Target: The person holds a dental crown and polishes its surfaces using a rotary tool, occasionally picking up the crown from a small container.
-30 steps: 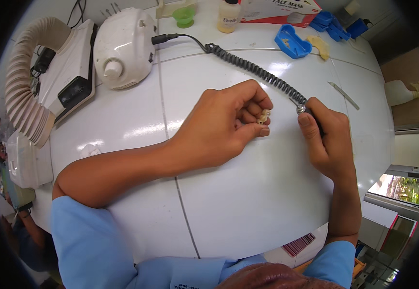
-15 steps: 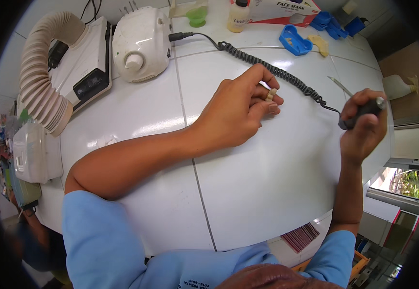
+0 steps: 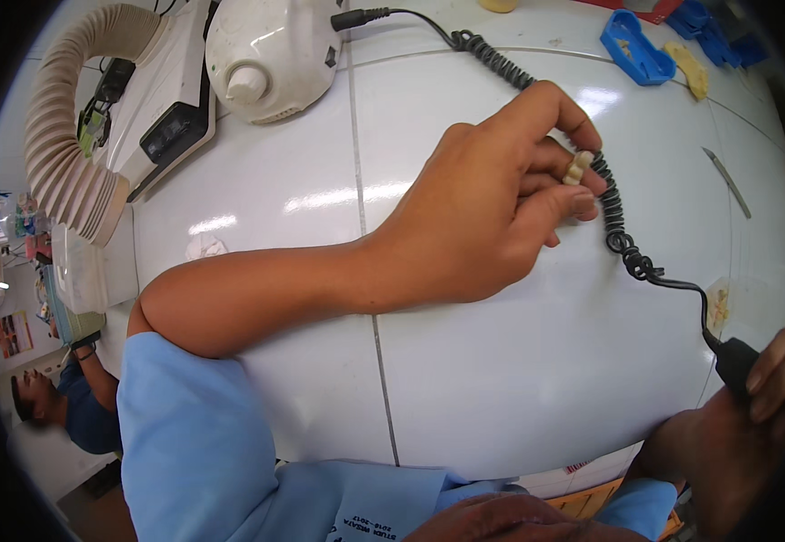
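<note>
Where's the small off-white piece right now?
Head view, above and right of centre: the small off-white piece is in the left hand, just left of the coiled black cord.

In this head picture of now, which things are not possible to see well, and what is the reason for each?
All in the head view:
- Small cream piece: left hand covers part of it; too small for fine detail.
- Black handpiece: far end hidden by the right hand and dark lens rim.
- White control box: top cut off by upper edge.
- Red box: mostly cut off by upper edge.
</note>
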Available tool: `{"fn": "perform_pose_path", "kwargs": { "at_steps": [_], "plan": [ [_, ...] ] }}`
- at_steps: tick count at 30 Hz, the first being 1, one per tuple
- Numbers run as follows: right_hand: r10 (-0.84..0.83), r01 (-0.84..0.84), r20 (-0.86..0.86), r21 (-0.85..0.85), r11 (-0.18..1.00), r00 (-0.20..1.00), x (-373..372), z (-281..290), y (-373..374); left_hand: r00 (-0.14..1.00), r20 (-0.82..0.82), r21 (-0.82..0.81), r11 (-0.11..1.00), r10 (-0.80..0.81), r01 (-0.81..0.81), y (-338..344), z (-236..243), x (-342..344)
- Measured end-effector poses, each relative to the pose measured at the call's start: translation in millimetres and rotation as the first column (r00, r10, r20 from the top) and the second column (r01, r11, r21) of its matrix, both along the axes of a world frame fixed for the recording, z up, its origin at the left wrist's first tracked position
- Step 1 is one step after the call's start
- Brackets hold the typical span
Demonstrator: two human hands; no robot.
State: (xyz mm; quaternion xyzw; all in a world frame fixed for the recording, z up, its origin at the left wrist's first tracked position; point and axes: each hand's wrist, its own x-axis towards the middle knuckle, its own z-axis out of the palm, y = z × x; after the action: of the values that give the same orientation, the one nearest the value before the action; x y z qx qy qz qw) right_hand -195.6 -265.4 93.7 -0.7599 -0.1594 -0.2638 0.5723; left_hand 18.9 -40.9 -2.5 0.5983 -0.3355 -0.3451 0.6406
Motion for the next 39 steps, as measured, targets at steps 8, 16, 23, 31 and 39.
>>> {"fn": "perform_pose_path", "kwargs": {
  "at_steps": [8,16,23,31,39],
  "plan": [
    [-0.617,0.54,-0.057,-0.427,0.726,0.785,39,-40,16,0.991,-0.073,0.135,0.984,-0.111,0.12,-3,7,8],
    [-0.52,0.24,-0.183,-0.728,0.642,0.834,55,-66,17,0.988,-0.007,0.11,0.982,-0.154,0.153,-3,-1,6],
    [-0.542,0.262,-0.176,-0.728,0.634,0.822,61,-77,22,0.988,0.037,0.142,0.979,-0.152,0.146,0,2,7],
    [-0.526,0.183,-0.352,-0.671,0.718,0.774,72,-65,14,0.987,0.108,0.143,0.985,-0.116,0.1,1,0,9],
    [-0.53,0.21,-0.226,-0.74,0.639,0.817,59,-74,22,0.991,0.099,0.134,0.988,-0.091,0.077,2,2,7]
  ]
}}
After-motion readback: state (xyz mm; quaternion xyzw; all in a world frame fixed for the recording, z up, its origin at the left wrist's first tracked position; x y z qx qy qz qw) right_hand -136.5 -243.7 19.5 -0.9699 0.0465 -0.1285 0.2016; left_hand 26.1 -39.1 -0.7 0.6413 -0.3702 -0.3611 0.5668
